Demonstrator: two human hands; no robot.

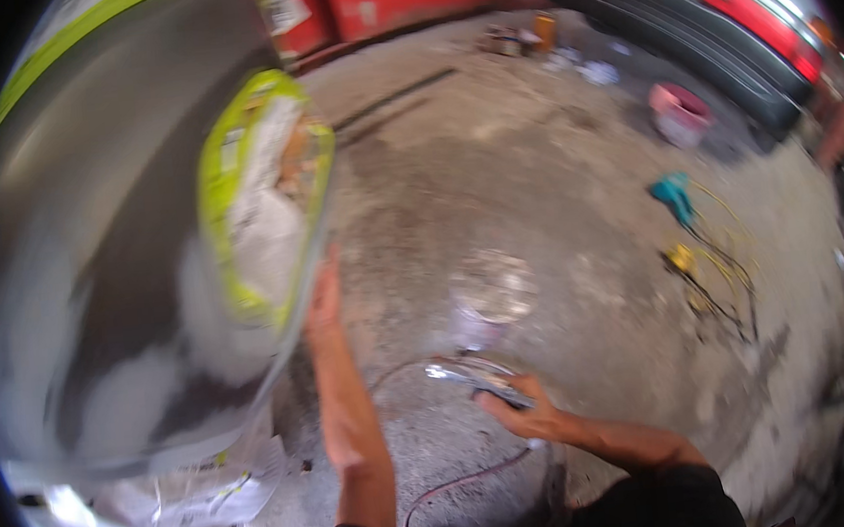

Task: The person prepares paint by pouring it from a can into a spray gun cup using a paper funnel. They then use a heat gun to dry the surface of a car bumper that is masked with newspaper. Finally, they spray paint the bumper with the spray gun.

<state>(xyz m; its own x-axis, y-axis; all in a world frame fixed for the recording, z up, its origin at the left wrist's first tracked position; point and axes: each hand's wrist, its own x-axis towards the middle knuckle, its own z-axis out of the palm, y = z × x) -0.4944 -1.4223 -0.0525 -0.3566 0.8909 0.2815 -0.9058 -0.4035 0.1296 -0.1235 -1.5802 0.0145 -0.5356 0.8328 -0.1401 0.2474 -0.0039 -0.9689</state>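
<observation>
On the left stands a large grey car body panel (pixel 118 230), with pale sanded or filled patches and a lime-green-edged opening backed with whitish paper (pixel 263 227). My left hand (pixel 322 297) is at the panel's right edge beside this opening. Its fingers look stretched out along the edge, though blur softens them. My right hand (pixel 527 407) is closed around a silver hand tool with a dark grip (pixel 477 379), held low over the floor and apart from the panel. A thin reddish hose (pixel 461 481) runs below it. The tool's exact kind is unclear.
Beyond the tool is a pale, round-topped bucket (pixel 490 298). A teal power tool (pixel 673 197) and tangled yellow and black cords (pixel 719 273) lie right. A pink bucket (pixel 680 112) stands near a parked car's dark bumper (pixel 683 35). Paper-covered material (pixel 201 494) sits beneath the panel.
</observation>
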